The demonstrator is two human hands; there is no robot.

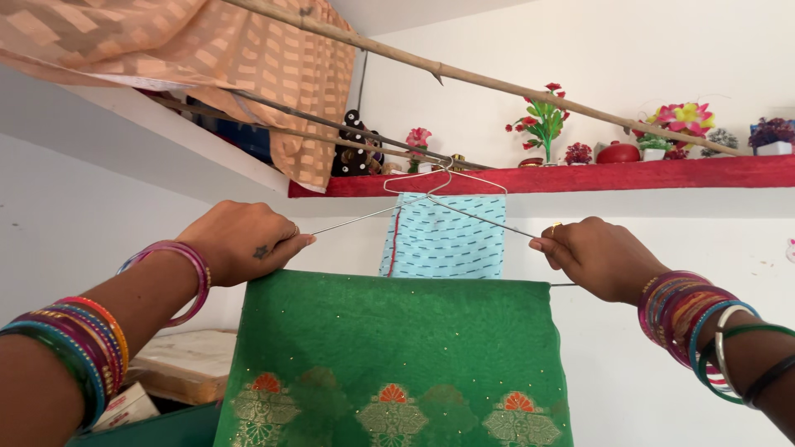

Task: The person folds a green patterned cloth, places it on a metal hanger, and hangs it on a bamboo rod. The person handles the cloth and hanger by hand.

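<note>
A green cloth (397, 348) with gold and orange flower motifs hangs folded over the bottom bar of a thin wire hanger (431, 197). My left hand (244, 242) grips the hanger's left corner, and my right hand (595, 257) grips its right corner. Both wrists carry several coloured bangles. The hanger's hook sits up near a thin rod (331, 124) below the red shelf (629, 175). Behind the hanger hangs a light blue cloth (447, 240) with small dark dashes.
A long bamboo pole (497, 83) slants across the top. Orange patterned fabric (248, 58) drapes at upper left. Artificial flowers (542, 120) and small pots stand on the red shelf. A white wall lies behind; a slab and box (178, 364) sit at lower left.
</note>
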